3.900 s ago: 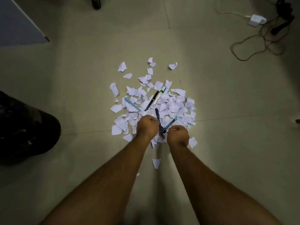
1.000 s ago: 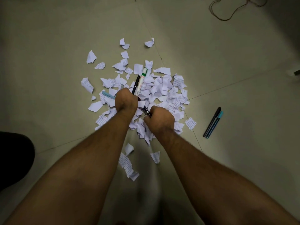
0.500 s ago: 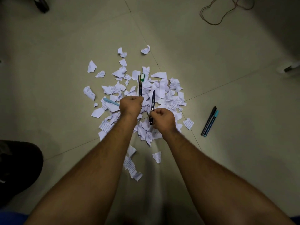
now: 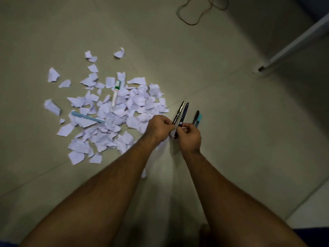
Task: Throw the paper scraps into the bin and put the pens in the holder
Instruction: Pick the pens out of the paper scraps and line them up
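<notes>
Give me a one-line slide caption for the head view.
Left hand and right hand each hold a pen beside the paper scraps.

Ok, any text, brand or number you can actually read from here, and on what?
None can be quoted.
Paper scraps: printed lines show, too small and blurred to read.
White marker with green cap: a green band and a mark on the barrel, unreadable.
Pens in the left hand and right hand: no lettering can be made out.

Both hands carried their pens (image 4: 182,112) off the scraps (image 4: 114,118), beside the floor pair (image 4: 196,118)
</notes>
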The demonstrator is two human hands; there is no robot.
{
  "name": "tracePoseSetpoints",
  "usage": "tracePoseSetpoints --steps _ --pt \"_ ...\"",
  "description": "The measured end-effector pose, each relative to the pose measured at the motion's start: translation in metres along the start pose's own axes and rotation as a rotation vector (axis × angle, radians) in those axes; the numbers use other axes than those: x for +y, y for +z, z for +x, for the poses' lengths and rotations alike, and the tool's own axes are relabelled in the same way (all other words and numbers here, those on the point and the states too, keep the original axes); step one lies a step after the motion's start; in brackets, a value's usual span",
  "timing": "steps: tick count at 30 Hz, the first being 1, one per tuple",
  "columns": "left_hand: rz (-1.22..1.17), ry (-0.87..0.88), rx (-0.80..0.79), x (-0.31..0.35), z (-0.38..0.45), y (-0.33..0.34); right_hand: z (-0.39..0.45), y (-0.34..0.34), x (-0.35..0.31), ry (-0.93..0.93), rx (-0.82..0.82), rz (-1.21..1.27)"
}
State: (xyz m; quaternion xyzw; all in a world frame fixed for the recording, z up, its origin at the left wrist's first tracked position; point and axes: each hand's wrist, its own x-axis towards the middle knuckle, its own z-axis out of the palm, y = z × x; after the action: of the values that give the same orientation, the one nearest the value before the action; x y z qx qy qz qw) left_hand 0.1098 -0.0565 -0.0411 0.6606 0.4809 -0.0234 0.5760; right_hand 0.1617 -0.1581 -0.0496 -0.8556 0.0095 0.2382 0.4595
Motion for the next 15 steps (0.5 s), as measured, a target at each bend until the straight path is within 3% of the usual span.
tracePoseSetpoints --steps 5,15 --pt "0.070 0.008 -0.091 0.019 0.002 0.068 0.023 -0.050 0.022 0.179 0.209 0.009" --pt "0.353 0.094 0.017 0.034 -0.002 0.119 0.047 -0.072 0.039 0.301 0.154 -0.154"
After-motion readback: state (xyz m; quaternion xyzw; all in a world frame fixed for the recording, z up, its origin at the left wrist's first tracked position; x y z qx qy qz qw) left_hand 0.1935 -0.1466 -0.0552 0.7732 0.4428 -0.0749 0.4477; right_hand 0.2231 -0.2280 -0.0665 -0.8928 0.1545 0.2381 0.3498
